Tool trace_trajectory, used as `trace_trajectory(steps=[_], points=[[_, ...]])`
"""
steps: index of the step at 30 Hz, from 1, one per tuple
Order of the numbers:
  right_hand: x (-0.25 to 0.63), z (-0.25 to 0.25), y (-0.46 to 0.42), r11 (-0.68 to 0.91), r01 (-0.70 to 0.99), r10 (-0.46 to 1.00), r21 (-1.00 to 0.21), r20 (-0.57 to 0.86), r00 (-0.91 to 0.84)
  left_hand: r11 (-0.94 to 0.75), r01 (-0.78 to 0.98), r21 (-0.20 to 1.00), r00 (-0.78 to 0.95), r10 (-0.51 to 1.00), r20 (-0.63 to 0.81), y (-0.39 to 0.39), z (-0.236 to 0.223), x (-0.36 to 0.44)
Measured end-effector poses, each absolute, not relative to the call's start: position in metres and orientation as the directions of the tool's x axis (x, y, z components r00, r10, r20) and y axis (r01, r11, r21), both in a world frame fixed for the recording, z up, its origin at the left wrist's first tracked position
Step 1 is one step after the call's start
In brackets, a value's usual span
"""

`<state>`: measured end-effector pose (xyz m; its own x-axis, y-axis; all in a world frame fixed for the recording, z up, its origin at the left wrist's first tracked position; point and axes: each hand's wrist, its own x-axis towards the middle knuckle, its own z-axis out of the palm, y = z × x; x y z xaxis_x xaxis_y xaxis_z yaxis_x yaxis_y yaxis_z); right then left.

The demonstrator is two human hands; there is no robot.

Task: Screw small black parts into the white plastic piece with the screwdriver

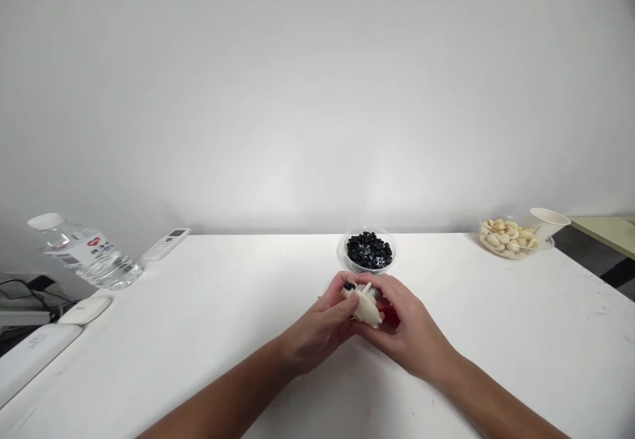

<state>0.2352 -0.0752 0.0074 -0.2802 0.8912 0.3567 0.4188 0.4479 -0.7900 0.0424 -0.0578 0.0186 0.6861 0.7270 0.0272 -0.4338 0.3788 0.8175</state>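
My left hand [322, 326] and my right hand [404, 326] meet over the white table [198, 333], both closed around a small cream plastic part [366, 305] with a thin stem. A small black piece [350, 286] sits at its top, by my left thumb. Just behind my hands stands a clear bowl of small black pieces [370, 251]. A red patch shows under my right palm; I cannot make out what it is.
A clear dish of cream parts [507, 239] and a paper cup [546, 223] stand at the far right. On the left stand a water bottle [82, 251], a white remote [166, 243], a small white device [85, 309] and a white bar [30, 358].
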Motion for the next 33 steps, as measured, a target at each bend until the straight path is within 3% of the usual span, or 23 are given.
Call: trace_trajectory(steps=[4, 10, 13, 23, 27, 31, 33], points=[[0.240, 0.006, -0.074, 0.433, 0.378, 0.895, -0.818, 0.338, -0.292, 0.317, -0.365, 0.875, 0.675, 0.738, 0.014, -0.056, 0.014, 0.044], [0.251, 0.017, -0.075, 0.243, 0.248, 0.953, -0.938, 0.184, -0.239, -0.154, -0.104, 0.983, 0.457, 0.870, 0.184, -0.047, 0.012, 0.037], [0.252, 0.019, -0.077, 0.186, 0.187, 0.968, -0.965, 0.148, -0.201, -0.221, -0.026, 0.975, 0.424, 0.881, 0.210, -0.048, 0.015, 0.034], [0.255, 0.022, -0.076, 0.212, 0.122, 0.974, -0.970, 0.199, -0.110, -0.404, 0.120, 0.907, 0.380, 0.862, 0.334, -0.053, 0.021, 0.029], [0.256, 0.024, -0.075, 0.196, 0.139, 0.970, -0.971, 0.172, -0.172, -0.389, 0.124, 0.913, 0.395, 0.863, 0.314, -0.053, 0.022, 0.027], [0.252, 0.022, -0.077, 0.154, 0.166, 0.961, -0.974, 0.109, -0.254, -0.151, 0.030, 0.988, 0.564, 0.819, 0.108, -0.053, 0.014, 0.028], [0.251, 0.021, -0.078, 0.125, 0.137, 0.948, -0.983, 0.078, -0.307, -0.051, -0.052, 0.997, 0.640, 0.765, 0.072, -0.051, 0.009, 0.030]])
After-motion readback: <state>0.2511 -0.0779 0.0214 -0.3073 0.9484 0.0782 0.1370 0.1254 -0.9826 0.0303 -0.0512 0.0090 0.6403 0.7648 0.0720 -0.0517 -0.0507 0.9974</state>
